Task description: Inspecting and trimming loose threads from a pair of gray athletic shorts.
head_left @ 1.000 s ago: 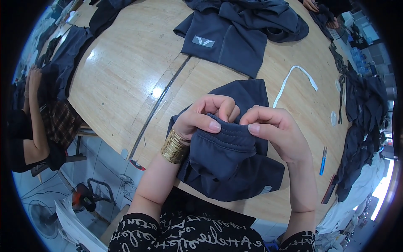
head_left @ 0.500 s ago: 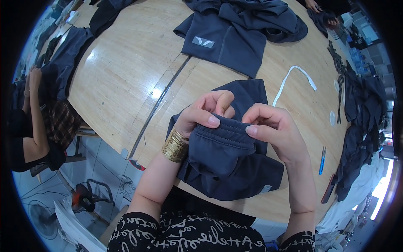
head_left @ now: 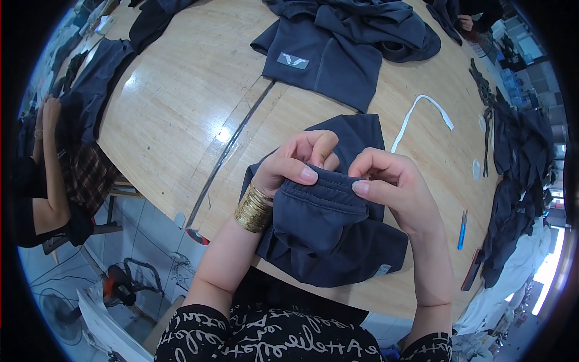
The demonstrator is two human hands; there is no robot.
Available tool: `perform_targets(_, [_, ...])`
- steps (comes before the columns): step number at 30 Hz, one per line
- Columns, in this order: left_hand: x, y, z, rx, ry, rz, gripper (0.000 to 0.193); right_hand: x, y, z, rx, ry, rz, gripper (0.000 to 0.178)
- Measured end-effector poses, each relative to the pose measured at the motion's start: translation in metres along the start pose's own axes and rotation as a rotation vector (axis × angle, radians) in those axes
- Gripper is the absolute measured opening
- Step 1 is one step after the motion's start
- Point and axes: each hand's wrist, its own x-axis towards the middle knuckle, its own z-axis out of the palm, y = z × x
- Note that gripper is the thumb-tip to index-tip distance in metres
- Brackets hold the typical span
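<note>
A dark navy garment (head_left: 313,232) lies bunched at the table's near edge, its stitched, gathered waistband raised between my hands. My left hand (head_left: 300,161), with gold bangles at its wrist, pinches the band's left part, thumb in front and fingers behind. At the band's right end my right hand (head_left: 392,178) pinches in the same way. The fingertips behind the fabric are partly hidden. A small grey patch (head_left: 383,269) shows on the lower right of the garment. Part of the same dark cloth spreads flat beyond my hands.
More dark garments (head_left: 350,54) are heaped ahead. Right of my hands lie a white strip (head_left: 416,114), blue thread snips (head_left: 462,232) and a dark flat bar (head_left: 471,270). Dark clothes (head_left: 522,157) line the right edge. Co-workers handle dark cloth at left (head_left: 51,117) and far right (head_left: 466,23).
My hands keep nearly the same pinch on the waistband. At the far right, the co-worker's hand and cloth have shifted.
</note>
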Motion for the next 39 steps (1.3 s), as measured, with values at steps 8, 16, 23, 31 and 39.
perform_targets(8, [0.000,-0.001,0.001,0.008,0.029,0.008,0.020,-0.002,0.003,0.000,-0.056,0.022,-0.038,0.013])
perform_targets(16, [0.001,-0.002,0.001,0.051,0.045,0.001,0.021,-0.007,0.006,0.003,-0.195,0.095,-0.126,0.014])
perform_targets(23, [0.001,-0.001,0.002,0.050,0.030,-0.017,0.021,-0.012,0.004,0.007,-0.184,0.130,-0.117,0.013])
perform_targets(31, [-0.002,0.003,0.003,0.267,-0.027,-0.074,0.018,-0.021,0.008,0.013,-0.189,0.189,-0.120,0.012])
perform_targets(39, [-0.013,0.018,0.059,1.072,0.069,-0.080,0.015,-0.036,0.000,0.016,-0.317,0.243,-0.144,0.011])
